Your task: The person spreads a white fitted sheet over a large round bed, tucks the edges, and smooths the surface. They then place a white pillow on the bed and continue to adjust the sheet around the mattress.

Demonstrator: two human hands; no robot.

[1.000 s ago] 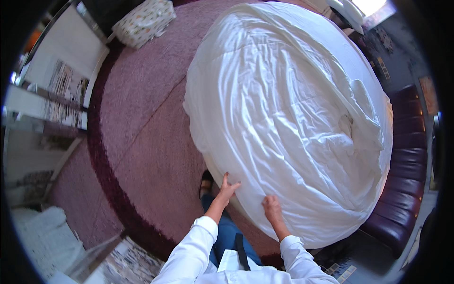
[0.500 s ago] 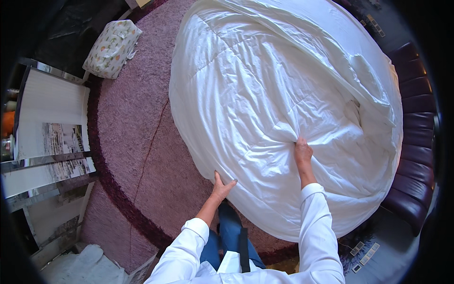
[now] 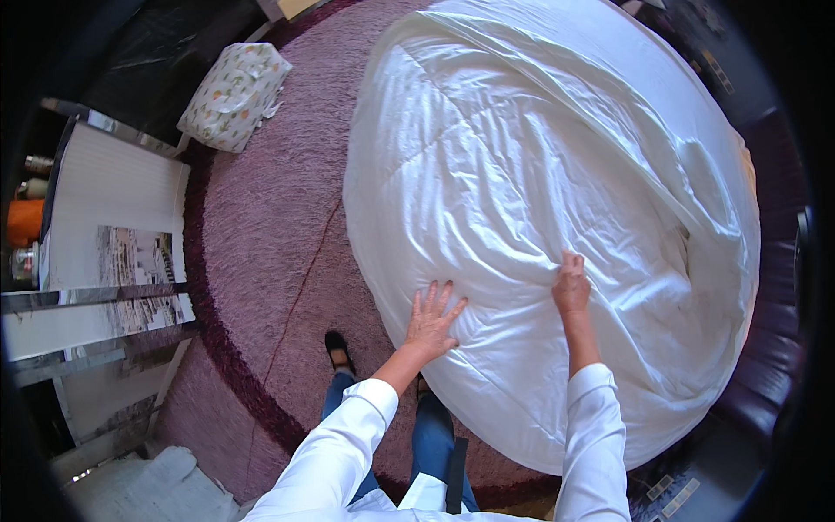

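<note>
A large white quilt (image 3: 487, 200) with stitched lines lies wrinkled over the bed, its folded-back edge running along the far right side. Near the quilt's left edge my left hand (image 3: 430, 324) rests flat on the fabric, fingers spread. Farther right, my right hand (image 3: 571, 285) is closed around a pinch of the quilt, and creases fan out from that grip. Beyond the fold, a smooth white sheet (image 3: 600, 35) shows on the bed's far side.
A purple shaggy rug (image 3: 287, 183) with a darker border covers the floor at left. On it sits a patterned cloth bundle (image 3: 235, 96). White and mirrored furniture (image 3: 122, 209) stands along the left side. A dark purple padded headboard (image 3: 765, 339) borders the bed at right.
My left hand has moved from the quilt's edge farther onto it and spread flat. My right hand keeps its hold. The view has shifted, and a dark shoe now shows on the rug.
</note>
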